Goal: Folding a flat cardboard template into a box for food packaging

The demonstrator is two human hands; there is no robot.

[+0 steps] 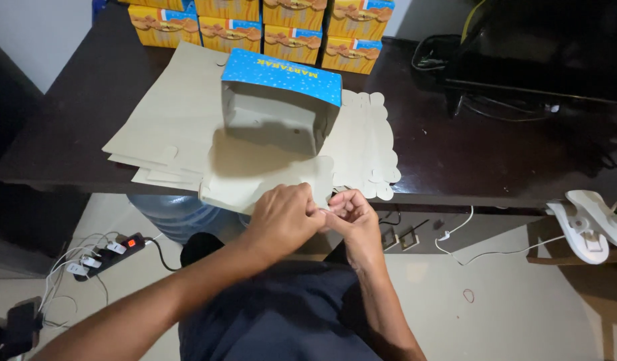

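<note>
A: Both hands are seen closest to the cam, met at the near edge of the half-built carton. Left hand is curled over the front flap, fingers closed on its lower right corner. Right hand is pinched shut on the same corner from the other side; fingertips nearly touching the left's.

B: And the carton's position rel. to the grip?

A: Straight ahead, away from the body. Flap is laid flat toward the person, overhanging the table edge; the standing walls, grey inside with a blue starred outer band, are set further back. Long axis is run left-right, across the view. Neither hand is clearly nearer; the grip point is off to the flap's right end, so the right hand is a touch better placed.

B: What's under it?

A: A stack of flat unfolded blanks, beige, fanned out to the left, with a scalloped-edged one shown on the right.

B: Other pkgs?

A: Finished boxes, yellow-orange w/ blue corner patches, are lined in two rows at the table's far edge. A power strip with plugs is seen on the floor at left, a water jug under the table.
</note>
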